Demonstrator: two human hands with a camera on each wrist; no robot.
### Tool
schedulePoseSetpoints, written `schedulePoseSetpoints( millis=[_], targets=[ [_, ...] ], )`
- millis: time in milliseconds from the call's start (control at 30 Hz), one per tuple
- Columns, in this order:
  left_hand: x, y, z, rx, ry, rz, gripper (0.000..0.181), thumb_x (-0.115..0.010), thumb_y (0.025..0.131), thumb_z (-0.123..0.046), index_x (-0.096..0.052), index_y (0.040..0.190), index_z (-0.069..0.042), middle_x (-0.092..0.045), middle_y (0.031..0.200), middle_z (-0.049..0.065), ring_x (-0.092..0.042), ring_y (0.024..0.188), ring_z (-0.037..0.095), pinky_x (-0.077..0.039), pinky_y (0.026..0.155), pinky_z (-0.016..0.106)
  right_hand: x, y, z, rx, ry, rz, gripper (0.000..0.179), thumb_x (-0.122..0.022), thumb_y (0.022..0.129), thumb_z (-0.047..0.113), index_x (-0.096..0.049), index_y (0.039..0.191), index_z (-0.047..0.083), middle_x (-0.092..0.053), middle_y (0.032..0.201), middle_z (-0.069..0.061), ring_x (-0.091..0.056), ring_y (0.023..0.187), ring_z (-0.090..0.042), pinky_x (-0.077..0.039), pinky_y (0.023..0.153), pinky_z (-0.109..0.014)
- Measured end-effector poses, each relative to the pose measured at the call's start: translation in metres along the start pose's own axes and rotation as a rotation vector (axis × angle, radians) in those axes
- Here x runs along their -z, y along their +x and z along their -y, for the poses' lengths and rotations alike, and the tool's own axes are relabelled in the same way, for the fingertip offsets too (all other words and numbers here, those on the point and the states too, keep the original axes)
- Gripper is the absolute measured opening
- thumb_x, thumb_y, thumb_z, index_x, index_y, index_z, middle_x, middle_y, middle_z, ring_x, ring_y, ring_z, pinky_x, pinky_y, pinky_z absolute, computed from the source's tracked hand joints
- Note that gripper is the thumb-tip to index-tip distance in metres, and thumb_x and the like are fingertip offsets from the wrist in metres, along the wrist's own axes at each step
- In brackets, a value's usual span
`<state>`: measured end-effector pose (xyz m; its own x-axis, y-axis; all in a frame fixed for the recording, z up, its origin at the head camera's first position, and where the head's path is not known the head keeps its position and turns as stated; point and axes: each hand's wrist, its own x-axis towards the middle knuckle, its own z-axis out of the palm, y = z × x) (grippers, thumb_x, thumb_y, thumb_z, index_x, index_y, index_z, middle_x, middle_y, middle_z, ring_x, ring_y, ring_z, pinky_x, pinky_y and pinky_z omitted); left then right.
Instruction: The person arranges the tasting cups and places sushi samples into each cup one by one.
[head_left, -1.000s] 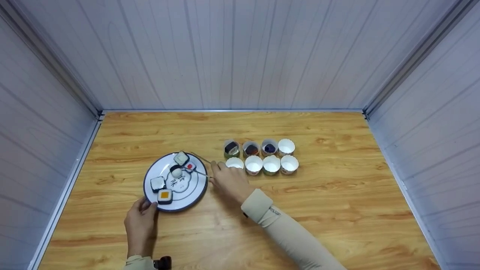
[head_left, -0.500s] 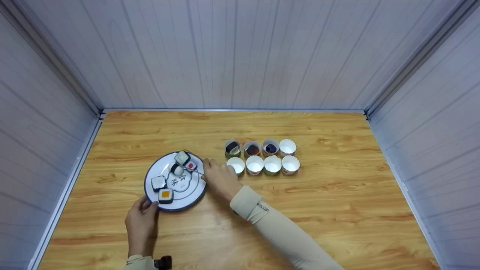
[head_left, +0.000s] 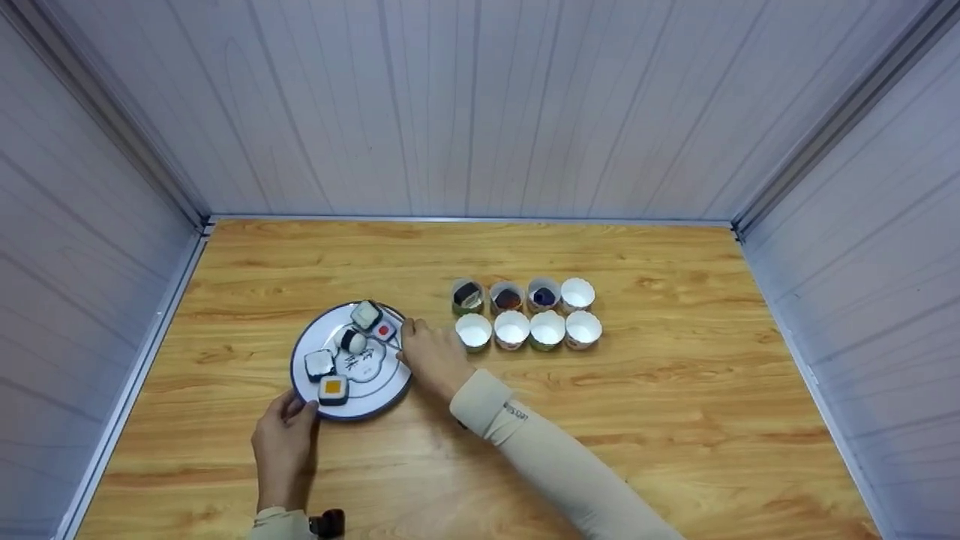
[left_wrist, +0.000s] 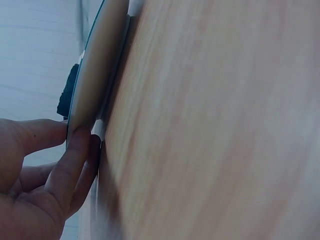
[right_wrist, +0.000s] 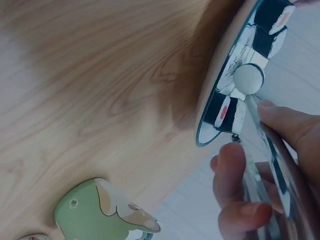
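Note:
My left hand (head_left: pixel 285 442) pinches the near-left rim of a white, blue-edged plate (head_left: pixel 367 405), thumb above and fingers below. Several sushi pieces lie on it: one with a red centre (head_left: pixel 383 331), a pale square one (head_left: pixel 366 315), a round white one with a dark band (head_left: pixel 350 341), a white one (head_left: pixel 319 364) and an orange-centred one (head_left: pixel 333 389). My right hand (head_left: pixel 435 360) grips metal tongs (right_wrist: pixel 276 167) at the plate's right side. Their tips reach the red-centred piece; whether they clasp it is unclear.
Right of the plate stand two rows of paper cups. Three back cups (head_left: pixel 468 296) hold dark pieces; the back-right cup (head_left: pixel 577 294) and front cups (head_left: pixel 512 330) show white insides. A green cup (right_wrist: pixel 82 212) is close to my right hand. Pale panels (head_left: pixel 480 112) enclose the wooden table.
My right hand has moved left, closer to the plate, and the tongs' spread arms have come over the red-centred and pale pieces. My left hand stays at the rim.

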<state>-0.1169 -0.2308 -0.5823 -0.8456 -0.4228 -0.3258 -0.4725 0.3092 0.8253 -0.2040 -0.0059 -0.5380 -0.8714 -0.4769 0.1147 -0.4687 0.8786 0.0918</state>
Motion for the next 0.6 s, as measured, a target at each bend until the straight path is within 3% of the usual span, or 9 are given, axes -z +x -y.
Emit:
schedulePoseSetpoints(
  millis=[367, 467, 600],
  targets=[
    [0.000, 0.001, -0.001, 0.004, 0.016, 0.002, 0.052, -0.059, 0.101, -0.017, -0.044, 0.145, 0.007, -0.056, 0.133, 0.030, -0.058, 0.119, 0.039, -0.050, 0.098, 0.048, -0.013, -0.008, 0.001, 0.014, -0.128, -0.210, 0.039, -0.064, 0.097, 0.038, -0.067, 0.120, 0.007, -0.069, 0.100, -0.003, -0.063, 0.061, -0.019, -0.050, 0.047, -0.031],
    [0.000, 0.002, -0.001, 0.008, 0.018, 0.002, 0.052, -0.059, 0.101, -0.016, -0.044, 0.146, 0.006, -0.056, 0.133, 0.029, -0.058, 0.119, 0.039, -0.051, 0.098, 0.047, -0.014, -0.011, -0.002, 0.022, -0.105, -0.200, 0.042, -0.065, 0.097, 0.040, -0.065, 0.120, 0.005, -0.068, 0.103, -0.005, -0.064, 0.065, -0.021, -0.052, 0.048, -0.032],
    [0.000, 0.001, 0.000, 0.012, 0.014, -0.002, 0.052, -0.059, 0.101, -0.016, -0.044, 0.145, 0.006, -0.056, 0.133, 0.029, -0.058, 0.118, 0.039, -0.051, 0.098, 0.047, -0.008, -0.017, -0.008, 0.022, -0.015, -0.126, 0.045, -0.063, 0.099, 0.039, -0.060, 0.125, 0.003, -0.067, 0.106, -0.008, -0.065, 0.069, -0.023, -0.054, 0.047, -0.033]
  ],
)
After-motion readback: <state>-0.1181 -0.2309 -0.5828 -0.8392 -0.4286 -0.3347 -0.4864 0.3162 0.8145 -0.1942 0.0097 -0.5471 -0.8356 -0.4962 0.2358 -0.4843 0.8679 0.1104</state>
